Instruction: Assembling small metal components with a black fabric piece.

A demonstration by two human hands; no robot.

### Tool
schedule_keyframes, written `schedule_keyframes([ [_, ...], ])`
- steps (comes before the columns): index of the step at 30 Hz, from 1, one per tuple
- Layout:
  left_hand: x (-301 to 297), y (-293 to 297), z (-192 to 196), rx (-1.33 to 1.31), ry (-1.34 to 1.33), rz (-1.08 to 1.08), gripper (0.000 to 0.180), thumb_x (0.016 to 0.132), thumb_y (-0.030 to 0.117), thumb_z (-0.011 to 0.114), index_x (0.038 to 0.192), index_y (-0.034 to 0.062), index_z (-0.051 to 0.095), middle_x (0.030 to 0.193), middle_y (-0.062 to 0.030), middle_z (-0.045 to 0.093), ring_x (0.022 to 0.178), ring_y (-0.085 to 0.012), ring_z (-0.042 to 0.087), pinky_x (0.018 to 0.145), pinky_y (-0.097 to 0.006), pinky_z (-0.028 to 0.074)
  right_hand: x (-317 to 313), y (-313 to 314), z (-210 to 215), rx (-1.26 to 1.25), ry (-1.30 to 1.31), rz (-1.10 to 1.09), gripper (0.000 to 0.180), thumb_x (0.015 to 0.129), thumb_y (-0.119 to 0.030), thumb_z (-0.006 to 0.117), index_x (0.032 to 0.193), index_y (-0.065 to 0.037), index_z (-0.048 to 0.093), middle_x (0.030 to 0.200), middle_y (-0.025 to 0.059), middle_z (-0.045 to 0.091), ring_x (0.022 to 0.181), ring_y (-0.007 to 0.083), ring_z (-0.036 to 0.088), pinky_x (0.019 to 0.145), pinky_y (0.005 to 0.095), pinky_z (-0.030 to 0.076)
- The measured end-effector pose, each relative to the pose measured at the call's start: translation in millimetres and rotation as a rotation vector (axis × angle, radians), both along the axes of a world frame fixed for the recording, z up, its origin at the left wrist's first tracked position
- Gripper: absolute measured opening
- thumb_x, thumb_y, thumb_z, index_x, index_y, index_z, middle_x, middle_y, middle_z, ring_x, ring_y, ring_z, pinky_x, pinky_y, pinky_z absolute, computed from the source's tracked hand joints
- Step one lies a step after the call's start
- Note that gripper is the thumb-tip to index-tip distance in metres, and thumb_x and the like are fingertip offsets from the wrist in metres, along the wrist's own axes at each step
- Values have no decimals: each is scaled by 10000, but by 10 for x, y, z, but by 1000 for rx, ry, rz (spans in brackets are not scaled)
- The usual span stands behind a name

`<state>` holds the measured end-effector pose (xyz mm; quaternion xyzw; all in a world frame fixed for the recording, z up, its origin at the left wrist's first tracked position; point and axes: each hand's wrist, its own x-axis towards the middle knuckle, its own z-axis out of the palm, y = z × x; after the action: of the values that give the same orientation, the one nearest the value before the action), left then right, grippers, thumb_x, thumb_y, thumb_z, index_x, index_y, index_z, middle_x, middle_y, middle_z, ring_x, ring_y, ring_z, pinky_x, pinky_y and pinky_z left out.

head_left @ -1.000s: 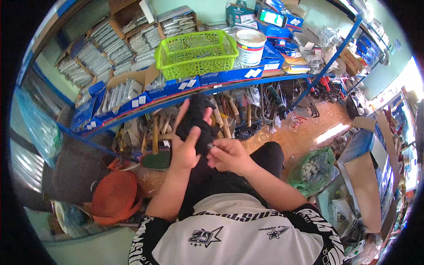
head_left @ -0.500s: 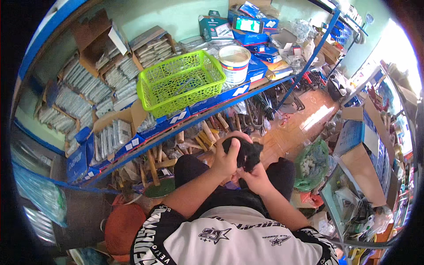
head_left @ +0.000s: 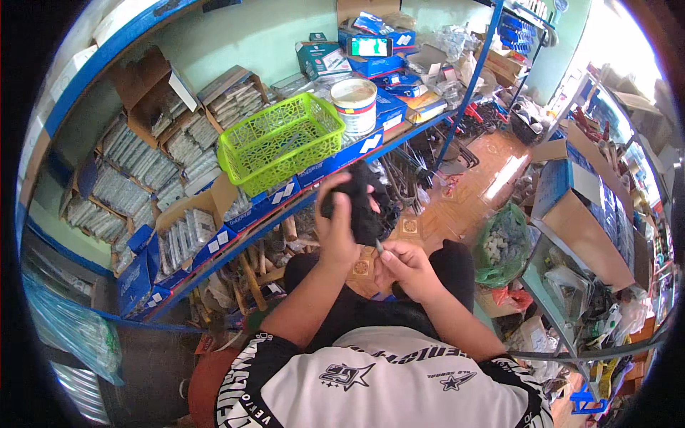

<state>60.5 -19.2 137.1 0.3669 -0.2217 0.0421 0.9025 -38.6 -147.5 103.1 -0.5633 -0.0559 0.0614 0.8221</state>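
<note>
My left hand is raised in front of the shelf, wrapped round a crumpled black cloth. The fingers are partly hidden behind its folds. Lower and to the right, my right hand is closed in a pinch on a small, thin greenish-grey piece whose tip points up to the cloth's lower edge. Its kind is too small to make out, and I cannot tell whether it touches the cloth. Both hands are above my lap.
A shelf ahead holds a green plastic basket, a white bucket, a lit phone and boxes of wrapped packs. On the right are a green plastic bag and a blue cardboard box. Tools crowd below the shelf.
My left hand has lifted the black cloth up and to the left. My right hand, formerly against the cloth, is now lower and apart from my left hand, with the thin piece showing.
</note>
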Motion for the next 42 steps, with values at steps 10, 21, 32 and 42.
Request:
schedule_keyframes([
  [10,-396,258,-507,-629,308,-339,701,974,608,325,1422,76,413,1409,-164,490,1243,-341,512,1049,-486,414,-152,-83,-28,-67,-135,-48,146,979,-95,540,1067,-17,627,949,63,613,847,136,604,697,278,512],
  [21,-917,155,-707,479,169,236,467,894,39,651,1332,-14,499,1224,-104,601,1096,-159,580,955,-294,467,-172,22,-344,-808,-184,-33,175,809,-89,718,919,33,658,778,72,681,676,136,643,608,285,515],
  [32,-784,-153,-956,687,249,284,304,956,228,617,1133,-18,593,1014,-88,650,925,-156,616,826,-299,490,-118,-476,-213,-796,-331,-72,251,743,-162,816,764,-23,608,685,83,606,581,199,613,542,310,479],
  [42,-657,-340,-1142,885,226,84,520,1047,421,331,977,-25,589,815,-86,606,761,-207,576,718,-358,444,-247,-744,-346,-719,-349,-203,255,794,-90,772,964,-25,594,771,73,610,672,159,627,609,285,503],
])
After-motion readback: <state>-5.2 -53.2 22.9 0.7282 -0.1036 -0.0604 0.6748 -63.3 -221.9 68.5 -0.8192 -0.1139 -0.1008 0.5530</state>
